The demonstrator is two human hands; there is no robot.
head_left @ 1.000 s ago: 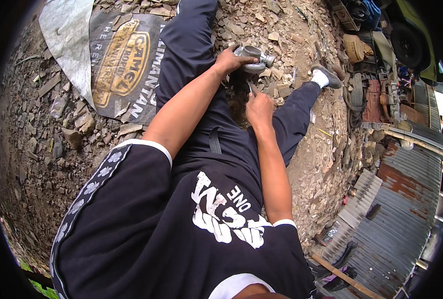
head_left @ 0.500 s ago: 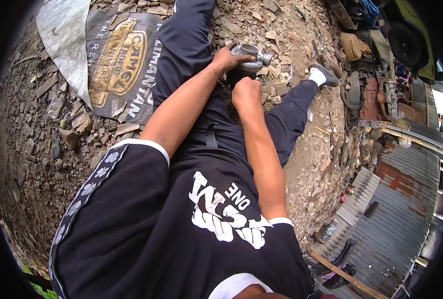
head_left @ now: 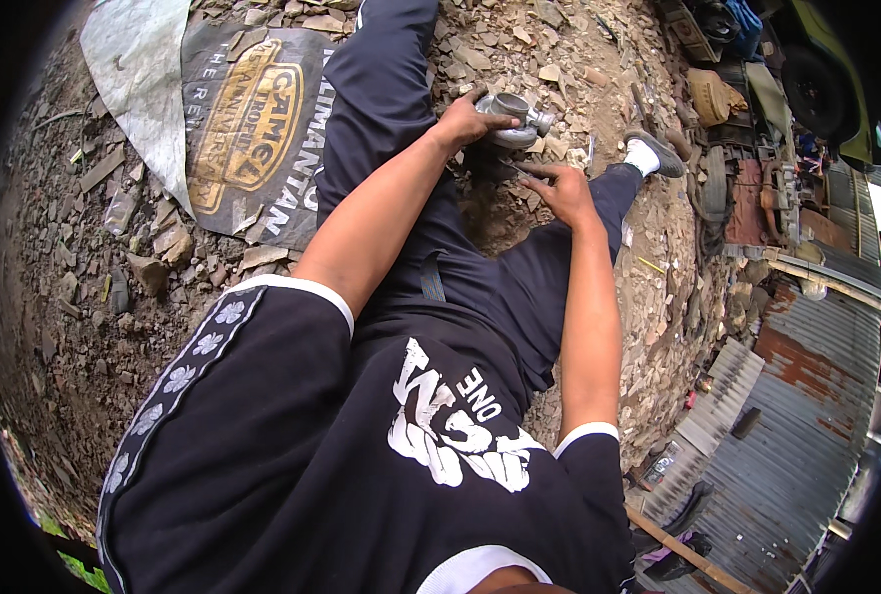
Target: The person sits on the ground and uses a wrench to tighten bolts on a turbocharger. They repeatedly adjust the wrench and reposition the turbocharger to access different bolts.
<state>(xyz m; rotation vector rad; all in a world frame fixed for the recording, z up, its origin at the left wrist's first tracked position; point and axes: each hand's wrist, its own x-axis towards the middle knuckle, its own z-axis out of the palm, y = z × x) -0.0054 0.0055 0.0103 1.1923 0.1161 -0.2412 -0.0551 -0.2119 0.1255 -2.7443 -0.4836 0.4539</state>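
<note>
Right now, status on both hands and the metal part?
Left hand gripping grey metal part. Right hand holding thin tool close by, contact unclear. Loose stones around, none seen blocking.

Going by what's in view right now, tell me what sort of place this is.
Probably an outdoor scrap or repair yard: there's stony ground, a vehicle wheel and rusty sheeting, and the left hand holds a metal part.

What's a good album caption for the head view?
Over stony ground, left hand holding a metal part, right hand close by.
</note>
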